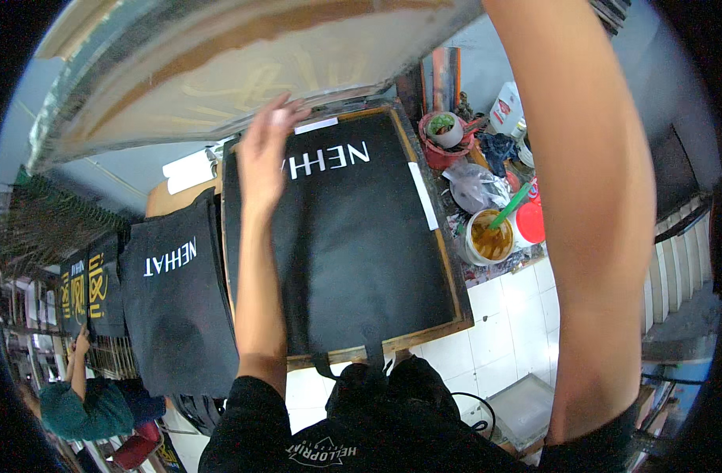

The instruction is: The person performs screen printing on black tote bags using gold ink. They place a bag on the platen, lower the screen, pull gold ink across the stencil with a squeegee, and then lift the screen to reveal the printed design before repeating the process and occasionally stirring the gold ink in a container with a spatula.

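A black fabric tote bag (361,236) with white lettering near its far end lies flat on a wood-edged board (463,315), its handles hanging over the near edge. My left hand (268,142) is over the bag's far left part, fingers stretched toward the far edge and covering some of the lettering. Whether it touches the fabric I cannot tell. Above the far edge a framed printing screen (219,83) stands tilted up, faint yellow shapes on its mesh. My right forearm (589,197) reaches up past the top of the view, so that hand is out of sight.
Left of the board lie more black bags (176,299). To the right stand a tub of yellow-brown ink (491,238) with a green stick, a red-lidded container (530,222) and a red bucket (440,150). Another person (85,406) works at the far left beside yellow-printed bags (85,288).
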The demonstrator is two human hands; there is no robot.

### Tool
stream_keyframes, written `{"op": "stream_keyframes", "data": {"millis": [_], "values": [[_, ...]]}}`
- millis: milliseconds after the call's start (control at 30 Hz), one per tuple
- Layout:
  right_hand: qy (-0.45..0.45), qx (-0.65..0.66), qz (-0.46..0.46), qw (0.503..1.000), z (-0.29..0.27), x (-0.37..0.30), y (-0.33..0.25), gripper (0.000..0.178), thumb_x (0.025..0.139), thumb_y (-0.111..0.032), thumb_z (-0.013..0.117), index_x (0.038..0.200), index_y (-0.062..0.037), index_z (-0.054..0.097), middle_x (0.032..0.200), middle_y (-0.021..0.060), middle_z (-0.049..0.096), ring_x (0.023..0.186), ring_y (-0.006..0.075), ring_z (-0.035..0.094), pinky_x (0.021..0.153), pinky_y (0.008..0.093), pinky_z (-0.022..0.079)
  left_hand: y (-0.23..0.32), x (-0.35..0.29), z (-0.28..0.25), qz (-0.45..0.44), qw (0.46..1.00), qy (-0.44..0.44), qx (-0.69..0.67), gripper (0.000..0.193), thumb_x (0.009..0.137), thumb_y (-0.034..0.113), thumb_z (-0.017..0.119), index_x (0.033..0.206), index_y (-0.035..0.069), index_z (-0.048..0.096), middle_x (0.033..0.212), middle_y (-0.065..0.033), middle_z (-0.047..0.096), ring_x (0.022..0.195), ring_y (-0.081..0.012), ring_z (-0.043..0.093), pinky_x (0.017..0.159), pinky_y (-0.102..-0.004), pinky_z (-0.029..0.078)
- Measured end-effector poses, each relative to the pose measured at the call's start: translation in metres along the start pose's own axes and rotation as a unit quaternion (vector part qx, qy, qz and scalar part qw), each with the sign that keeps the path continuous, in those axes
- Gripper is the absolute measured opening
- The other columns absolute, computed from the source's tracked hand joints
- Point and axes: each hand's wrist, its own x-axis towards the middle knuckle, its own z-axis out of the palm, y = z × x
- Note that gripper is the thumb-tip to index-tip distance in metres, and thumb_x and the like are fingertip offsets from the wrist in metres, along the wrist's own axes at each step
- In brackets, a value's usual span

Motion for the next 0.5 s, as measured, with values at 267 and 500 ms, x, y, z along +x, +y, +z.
{"op": "stream_keyframes", "data": {"millis": [267,500], "values": [[0.024,0.055,-0.038,0.997,0.020,-0.213,-0.047,0.035,0.076,-0.033,0.085,0.093,-0.0045,0.073,0.088,0.0137,0.071,0.080,0.0357,0.069,0.072,0.0434,0.054,0.143,-0.218,-0.091,-0.061,0.985,0.025,-0.161,0.047,0.105,0.038,0.056,0.100,-0.007,0.068,0.088,-0.0251,0.075,0.082,-0.0322,0.076,0.091,-0.0468,0.057],[-0.194,0.060,-0.026,0.979,0.091,-0.372,-0.056,0.033,0.068,-0.015,0.080,0.096,-0.0079,0.065,0.092,0.0092,0.066,0.091,0.0294,0.066,0.078,0.0437,0.052,0.091,-0.360,-0.061,-0.439,0.848,0.116,-0.274,0.026,0.101,0.015,0.060,0.103,-0.010,0.068,0.099,-0.0243,0.076,0.081,-0.0261,0.076,0.078,-0.0362,0.061]]}}
